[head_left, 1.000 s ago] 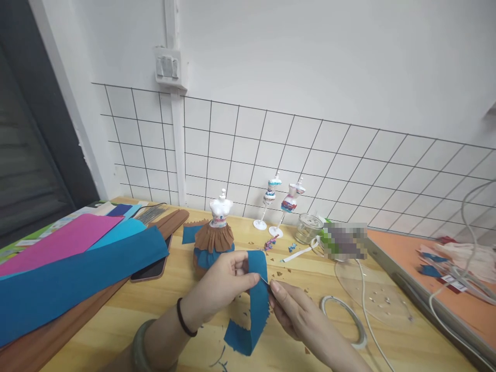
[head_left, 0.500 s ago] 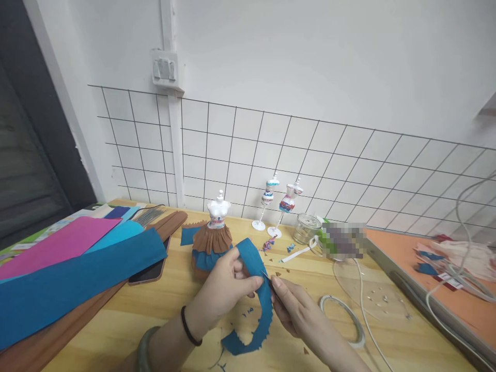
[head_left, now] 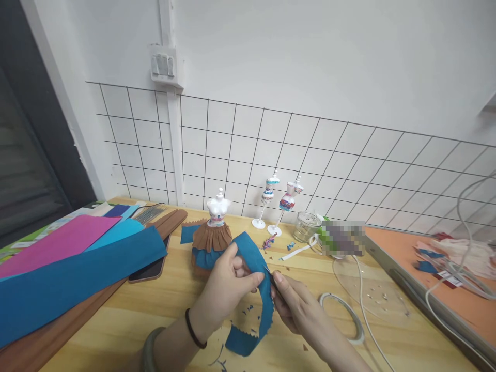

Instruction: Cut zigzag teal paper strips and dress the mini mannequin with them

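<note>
My left hand (head_left: 228,281) pinches a teal fabric strip (head_left: 250,253) between thumb and fingers, its upper end folded over the fingertips. From there the strip curls down to the table, its edge cut in small zigzags. In my right hand (head_left: 296,302) is a pair of small scissors (head_left: 268,270); the pointed tip meets the strip's right edge, and most of the handle is hidden by the fingers. Just behind my left hand stands a mini dress form (head_left: 217,209) wearing a brown ruffled skirt (head_left: 211,236) over a teal layer.
Fabric sheets (head_left: 89,279) and a phone (head_left: 149,268) lie at left. Two small dress forms (head_left: 287,199) and a glass jar (head_left: 307,226) stand at the back. A tape roll (head_left: 358,330), white cable (head_left: 361,294) and orange board (head_left: 403,258) are at right. Tiny fabric scraps (head_left: 248,310) dot the table.
The scissors' tip has shifted slightly along the strip's right edge. The strip's hanging lower end has swung a little to the right. Both hands keep their hold.
</note>
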Demonstrator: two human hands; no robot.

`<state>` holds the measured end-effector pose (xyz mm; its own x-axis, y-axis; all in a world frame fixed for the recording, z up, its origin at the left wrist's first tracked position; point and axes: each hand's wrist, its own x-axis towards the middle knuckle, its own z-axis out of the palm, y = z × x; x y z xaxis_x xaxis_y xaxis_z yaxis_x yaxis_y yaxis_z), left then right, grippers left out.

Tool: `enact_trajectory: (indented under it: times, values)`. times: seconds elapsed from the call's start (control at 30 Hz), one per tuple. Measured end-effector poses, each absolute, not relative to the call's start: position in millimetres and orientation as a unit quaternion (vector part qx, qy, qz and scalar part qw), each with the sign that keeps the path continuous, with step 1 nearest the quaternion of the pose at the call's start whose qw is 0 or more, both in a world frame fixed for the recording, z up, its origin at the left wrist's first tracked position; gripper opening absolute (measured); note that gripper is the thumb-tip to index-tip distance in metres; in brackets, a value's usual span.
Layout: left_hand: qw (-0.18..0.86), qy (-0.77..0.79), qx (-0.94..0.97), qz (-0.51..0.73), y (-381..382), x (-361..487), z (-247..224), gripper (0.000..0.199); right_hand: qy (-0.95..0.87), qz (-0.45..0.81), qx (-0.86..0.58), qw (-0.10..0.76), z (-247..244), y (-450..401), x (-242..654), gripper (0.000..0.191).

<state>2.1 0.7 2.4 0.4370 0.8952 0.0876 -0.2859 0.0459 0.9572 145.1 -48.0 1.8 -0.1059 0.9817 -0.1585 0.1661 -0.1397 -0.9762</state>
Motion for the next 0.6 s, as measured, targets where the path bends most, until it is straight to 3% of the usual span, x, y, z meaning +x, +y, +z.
enact_trajectory:
  times: [0.4, 0.6]
  values:
    - [0.653, 0.304, 0.518, 0.461, 0.5, 6.9, -3.2, 0.030, -0.528, 0.520, -0.541, 0.397, 0.9, -47.8, 147.6, 0.041]
    - [0.651, 0.332, 0.500, 0.464, -3.6, 8.9, 2.4, 0.065, -0.530, 0.509, -0.548, 0.399, 2.1, -47.5, 147.6, 0.042]
